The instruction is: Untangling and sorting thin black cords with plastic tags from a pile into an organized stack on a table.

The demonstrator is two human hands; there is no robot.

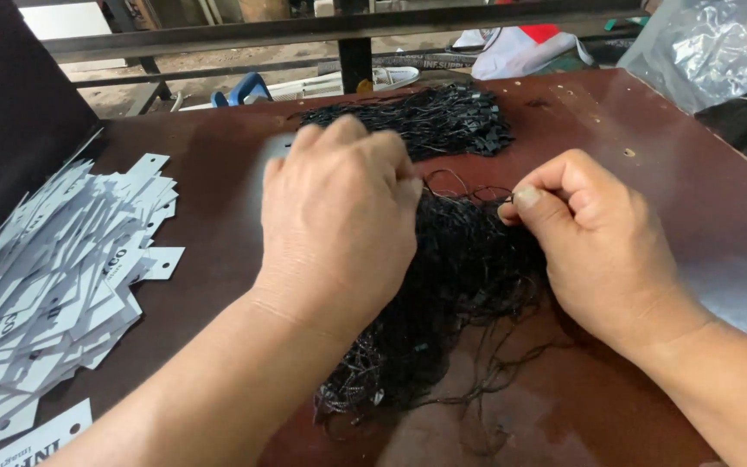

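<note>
Containers: a clear plastic bag [711, 47] sits at the far right edge of the tabletop [650, 147]; crinkled and shiny, contents cannot be told.
Near cord bundle [451, 294]: a loose heap of thin black cords lies on the tabletop directly between and under your two hands, strands trailing toward you.
Far cord bundle [430, 121]: a second flatter heap of the same black cords lies beyond your hands, apart from the near heap.
Left hand [339, 225]: palm down, resting on the near bundle; your fingers [365, 143] curl downward over the cords; whether they pinch any strand cannot be told.
Right hand [594, 238]: thumb and forefinger are pressed together on a single black strand at the right edge of the near bundle; the other fingers are folded in.
Tags [54, 285]: a fanned pile of flat white card tags with punched holes lies to your left.
Surface: tabletop is smooth, dark reddish brown, slightly glossy.
</note>
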